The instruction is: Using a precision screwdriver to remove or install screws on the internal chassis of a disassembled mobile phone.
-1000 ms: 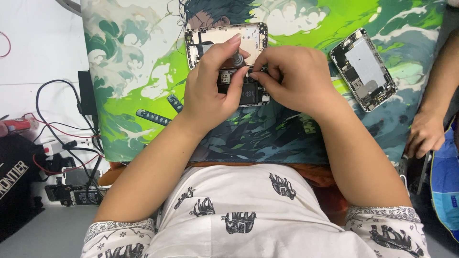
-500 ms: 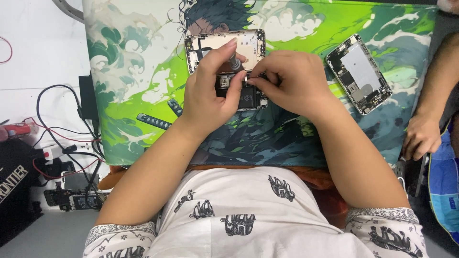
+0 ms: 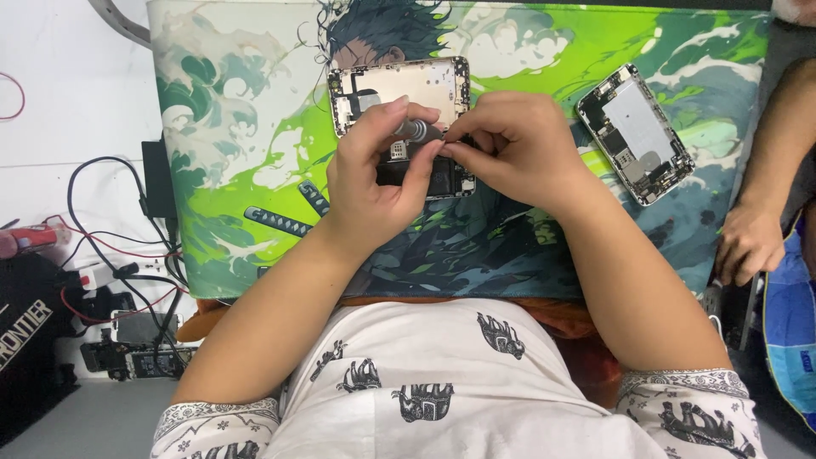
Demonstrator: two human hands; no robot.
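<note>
The left hand [image 3: 374, 183] is curling its fingers narrowly around a small grey screwdriver handle [image 3: 414, 129], pinching it between thumb and forefinger with the tip hidden behind the fingers. The right hand [image 3: 514, 149] is closing thumb and forefinger tightly together just beside that handle; whether anything is sitting in the pinch cannot be told. Both hands are meeting over an opened phone body [image 3: 429, 174], whose dark lower part is showing beneath the fingers at 6 o'clock from the handle, while its pale, empty back shell [image 3: 416, 85] is lying at 12 o'clock, open side up, holding only small fittings along its edges. The phone is sitting near the upper middle of a green, white and blue illustrated mat [image 3: 238, 153]. At 3 o'clock from the hands, a second opened phone [image 3: 635, 133] is lying tilted, its inside showing a silver plate and small parts. Farther right, another person's hand [image 3: 748, 242] is resting at the mat's edge. At 9 o'clock, off the mat, black and red cables [image 3: 110, 255] are trailing over the white table beside a black box [image 3: 30, 340] with white lettering.
</note>
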